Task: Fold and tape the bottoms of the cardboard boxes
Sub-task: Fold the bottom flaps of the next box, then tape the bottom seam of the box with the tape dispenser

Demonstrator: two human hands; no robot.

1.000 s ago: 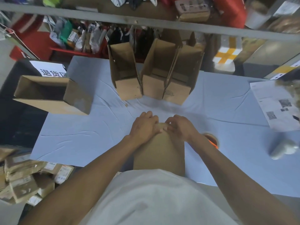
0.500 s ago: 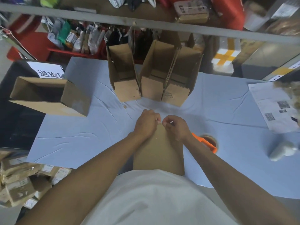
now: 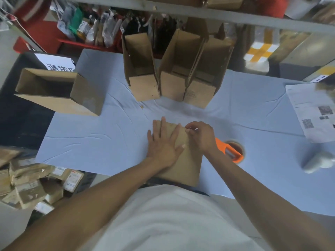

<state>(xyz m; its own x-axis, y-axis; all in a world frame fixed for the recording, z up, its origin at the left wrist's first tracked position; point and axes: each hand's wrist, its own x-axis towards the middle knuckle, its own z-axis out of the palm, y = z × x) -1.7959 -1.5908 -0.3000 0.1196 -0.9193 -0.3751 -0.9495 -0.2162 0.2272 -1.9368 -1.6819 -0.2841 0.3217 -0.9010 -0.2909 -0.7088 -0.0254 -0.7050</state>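
Left hand (image 3: 163,142): one second ago its fingers were curled over the far end of the cardboard box (image 3: 183,160), knuckles meeting those of the right hand; now the fingers are straight and spread, palm pressed flat on the box's upper face. Right hand (image 3: 201,136): it has drawn slightly apart from the left and now sits at the box's far right corner with fingers curled, fingertips together in a pinching grip; what they pinch cannot be made out. Orange tape dispenser (image 3: 229,151): formerly largely hidden behind the right wrist, now more of it shows.
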